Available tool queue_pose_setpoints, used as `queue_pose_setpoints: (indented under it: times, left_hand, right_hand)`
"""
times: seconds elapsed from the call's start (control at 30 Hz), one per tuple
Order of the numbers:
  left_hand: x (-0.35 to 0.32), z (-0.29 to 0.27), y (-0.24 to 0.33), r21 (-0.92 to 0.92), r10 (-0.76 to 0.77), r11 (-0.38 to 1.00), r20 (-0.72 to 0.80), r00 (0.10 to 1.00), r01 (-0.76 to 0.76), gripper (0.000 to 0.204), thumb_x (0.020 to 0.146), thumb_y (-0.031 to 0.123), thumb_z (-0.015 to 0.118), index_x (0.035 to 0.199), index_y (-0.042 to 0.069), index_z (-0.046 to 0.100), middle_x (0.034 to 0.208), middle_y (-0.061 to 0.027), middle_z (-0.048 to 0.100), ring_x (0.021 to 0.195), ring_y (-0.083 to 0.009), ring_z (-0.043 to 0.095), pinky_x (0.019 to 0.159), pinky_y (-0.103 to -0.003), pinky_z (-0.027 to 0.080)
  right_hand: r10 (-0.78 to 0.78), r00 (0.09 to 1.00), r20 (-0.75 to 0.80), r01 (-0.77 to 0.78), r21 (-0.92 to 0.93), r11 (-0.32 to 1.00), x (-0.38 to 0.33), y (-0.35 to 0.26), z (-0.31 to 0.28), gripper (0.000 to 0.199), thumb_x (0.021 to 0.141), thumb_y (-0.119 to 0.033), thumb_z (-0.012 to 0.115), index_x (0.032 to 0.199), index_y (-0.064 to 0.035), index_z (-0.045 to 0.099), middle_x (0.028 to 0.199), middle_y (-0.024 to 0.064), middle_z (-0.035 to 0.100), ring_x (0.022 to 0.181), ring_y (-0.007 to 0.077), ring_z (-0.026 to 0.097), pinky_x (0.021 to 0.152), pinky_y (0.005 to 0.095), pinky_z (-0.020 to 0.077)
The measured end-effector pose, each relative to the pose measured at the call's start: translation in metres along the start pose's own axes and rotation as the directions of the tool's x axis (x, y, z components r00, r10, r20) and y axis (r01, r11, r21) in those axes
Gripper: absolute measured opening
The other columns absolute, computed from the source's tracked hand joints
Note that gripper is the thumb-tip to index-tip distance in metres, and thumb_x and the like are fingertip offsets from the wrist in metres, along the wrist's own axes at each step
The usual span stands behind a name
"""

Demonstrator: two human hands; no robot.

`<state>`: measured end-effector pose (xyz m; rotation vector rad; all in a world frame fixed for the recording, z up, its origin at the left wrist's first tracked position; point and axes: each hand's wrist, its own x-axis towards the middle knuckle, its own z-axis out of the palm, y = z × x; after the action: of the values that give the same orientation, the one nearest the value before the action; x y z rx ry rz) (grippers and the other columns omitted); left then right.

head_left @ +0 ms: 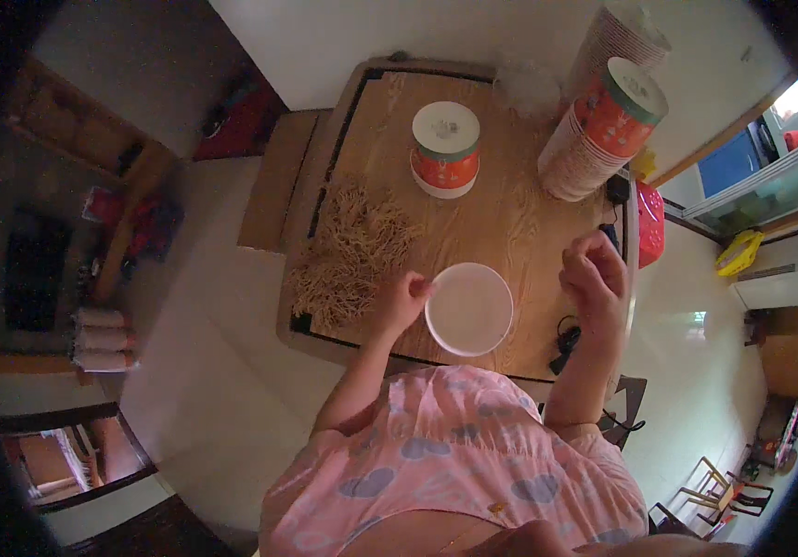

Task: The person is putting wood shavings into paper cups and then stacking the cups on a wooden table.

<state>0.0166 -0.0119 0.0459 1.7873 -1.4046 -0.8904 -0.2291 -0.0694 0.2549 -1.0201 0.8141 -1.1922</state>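
Being held: white tub [469, 311], mouth up, at the front of the surface [519, 223], rim pinched by the left hand [407, 299], apparently for steadying | right hand [594, 271]: raised, fingers curled closed, contents cannot be told | string pile [354, 251]: laid leftward, within reach | upturned tub [445, 169], tub stack [594, 139]: set farther back, presumably for elbow room

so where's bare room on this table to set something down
The table shows bare wood mid-surface, between the single bucket, stacked buckets, white tub and right hand. Another patch lies beyond the tangled strands, left of the single bucket. It's crowded at back right and near the left hand.
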Motion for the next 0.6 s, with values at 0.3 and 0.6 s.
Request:
queue_pose_setpoints:
  times: [0.3,0.6]
  left_hand:
    - [-0.034,-0.003,0.063,0.376,0.529,0.821,-0.217,0.820,-0.430,0.018,0.066,0.006,0.060,0.079,0.007,0.047,0.072,-0.0085,0.051,0.060,-0.0262,0.052,0.055,-0.036,0.042]
    - [-0.048,-0.024,0.109,0.329,0.759,0.650,-0.232,0.608,-0.685,0.029,0.055,-0.003,0.061,0.073,0.010,0.044,0.079,-0.0050,0.049,0.068,-0.0253,0.050,0.057,-0.035,0.043]
  right_hand:
    - [-0.073,0.992,-0.107,0.030,-0.359,0.933,-0.002,0.086,-0.017,0.005,0.081,-0.006,0.054,0.084,-0.0022,0.053,0.075,-0.0012,0.052,0.071,0.0064,0.046,0.064,0.0203,0.0392]
    - [-0.051,0.979,-0.197,0.005,-0.229,0.973,-0.017,0.117,0.005,0.005,0.083,-0.006,0.052,0.087,-0.0025,0.053,0.076,-0.0021,0.052,0.067,0.0031,0.042,0.062,0.0170,0.0367]
